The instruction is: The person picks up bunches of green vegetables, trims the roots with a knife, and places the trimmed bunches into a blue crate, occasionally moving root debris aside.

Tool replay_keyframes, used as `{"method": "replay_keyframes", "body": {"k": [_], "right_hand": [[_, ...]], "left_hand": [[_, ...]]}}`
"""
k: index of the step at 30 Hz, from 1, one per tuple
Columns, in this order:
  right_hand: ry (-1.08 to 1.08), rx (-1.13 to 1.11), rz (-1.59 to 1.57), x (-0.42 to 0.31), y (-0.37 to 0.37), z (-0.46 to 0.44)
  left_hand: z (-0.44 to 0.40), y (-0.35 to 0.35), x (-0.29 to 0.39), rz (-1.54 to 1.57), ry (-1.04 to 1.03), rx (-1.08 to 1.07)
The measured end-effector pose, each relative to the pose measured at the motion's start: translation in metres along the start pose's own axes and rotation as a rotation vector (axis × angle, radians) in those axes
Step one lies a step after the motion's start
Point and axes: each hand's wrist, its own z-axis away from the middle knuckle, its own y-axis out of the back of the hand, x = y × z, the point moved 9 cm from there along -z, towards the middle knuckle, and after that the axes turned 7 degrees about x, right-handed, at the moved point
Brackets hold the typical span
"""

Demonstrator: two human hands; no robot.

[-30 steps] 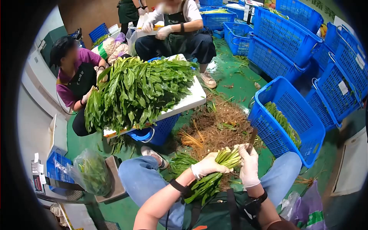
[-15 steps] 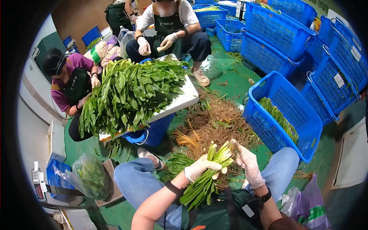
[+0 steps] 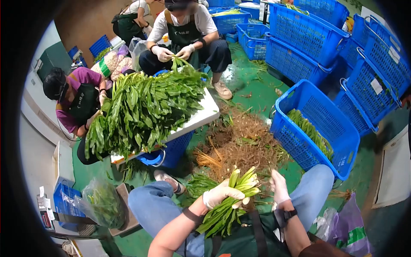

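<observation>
My gloved left hand (image 3: 221,195) is closed around a bunch of long-leaved greens (image 3: 245,182). The pale stem ends point up and away from me; the leaves hang below toward my apron. To the right of the stems, apart from them, is my gloved right hand (image 3: 280,187). Its fingers are blurred, so whether they hold anything does not show. Under both hands and beyond them, a heap of brown roots and trimmings (image 3: 244,139) covers the floor. More loose greens (image 3: 200,184) lie beside it, left of my hands.
A blue crate (image 3: 344,147) with greens inside stands at my right. Ahead left, a white board (image 3: 201,112) bears a large pile of greens (image 3: 141,107). Two people work around it. Blue crates (image 3: 304,32) are stacked behind. A bagged bundle (image 3: 102,201) sits at left.
My right hand has moved off the stem ends, slightly right and down. My left hand still grips the bunch. The co-worker opposite now holds greens between both hands above the pile.
</observation>
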Motion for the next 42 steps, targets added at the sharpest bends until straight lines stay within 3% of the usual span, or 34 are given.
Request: {"method": "replay_keyframes", "body": {"k": [3, 6, 7, 9, 10, 12, 13, 14, 15, 19, 21, 23, 25, 26, 28, 29, 30, 33, 39, 40, 42], "right_hand": [[0.209, -0.14, -0.09, -0.053, -0.024, 0.042], [0.41, -0.417, 0.003, -0.117, -0.064, 0.096], [0.409, -0.417, 0.003, -0.127, -0.068, 0.104], [0.602, -0.49, 0.423, -0.143, -0.088, 0.129], [0.693, -0.408, 0.682, -0.148, -0.092, 0.137], [0.794, -0.346, 0.919, -0.153, -0.106, 0.153], [0.859, -0.29, 0.997, -0.153, -0.109, 0.156], [0.859, -0.296, 1.0, -0.148, -0.111, 0.154], [0.883, -0.276, 0.99, -0.145, -0.112, 0.15], [0.867, -0.243, 0.964, -0.137, -0.113, 0.145], [0.878, -0.13, 0.846, -0.143, -0.101, 0.134], [0.769, 0.018, 0.647, -0.145, -0.065, 0.102], [0.794, 0.081, 0.393, -0.151, -0.02, 0.068], [0.45, 0.029, 0.178, -0.135, -0.006, 0.061], [0.432, 0.008, 0.137, -0.135, -0.015, 0.071], [0.417, -0.016, 0.101, -0.135, -0.023, 0.076], [0.379, -0.059, 0.15, -0.136, -0.035, 0.081], [0.548, -0.13, 0.088, -0.152, -0.07, 0.107], [0.593, -0.373, 0.38, -0.156, -0.111, 0.127], [0.511, -0.35, 0.327, -0.15, -0.11, 0.129], [0.593, -0.316, 0.409, -0.137, -0.105, 0.119]], "left_hand": [[-0.005, 0.018, 0.007, -0.231, -0.037, 0.1], [-0.022, 0.039, 0.006, -0.527, -0.363, 0.297], [-0.017, 0.049, 0.01, -0.993, -0.306, 0.465], [-0.007, 0.032, 0.021, -1.181, -0.276, 0.56], [-0.001, 0.027, 0.028, -1.364, -0.242, 0.659], [-0.004, 0.034, 0.02, -1.426, -0.327, 0.698], [-0.002, 0.031, 0.022, -1.461, -0.222, 0.716], [0.0, 0.033, 0.02, -1.495, -0.116, 0.732], [0.002, 0.03, 0.024, -1.578, -0.225, 0.766], [0.004, 0.03, 0.022, -1.628, -0.297, 0.785], [0.007, 0.03, 0.023, -1.523, -0.402, 0.805], [0.01, 0.036, 0.024, -1.481, -0.378, 0.785], [0.011, 0.05, 0.027, -1.327, -0.305, 0.777], [0.012, 0.053, 0.029, -1.328, -0.301, 0.777], [-0.004, 0.038, 0.013, -0.297, -0.238, 0.29], [-0.004, 0.032, 0.009, -0.133, -0.163, 0.222], [-0.003, 0.028, 0.011, -0.142, -0.161, 0.213], [-0.001, 0.017, 0.003, -0.018, -0.09, 0.05], [0.002, 0.015, 0.0, 0.055, -0.062, 0.062], [0.003, 0.014, 0.002, 0.059, -0.069, 0.059], [0.007, 0.012, 0.006, 0.082, -0.106, 0.056]]}}
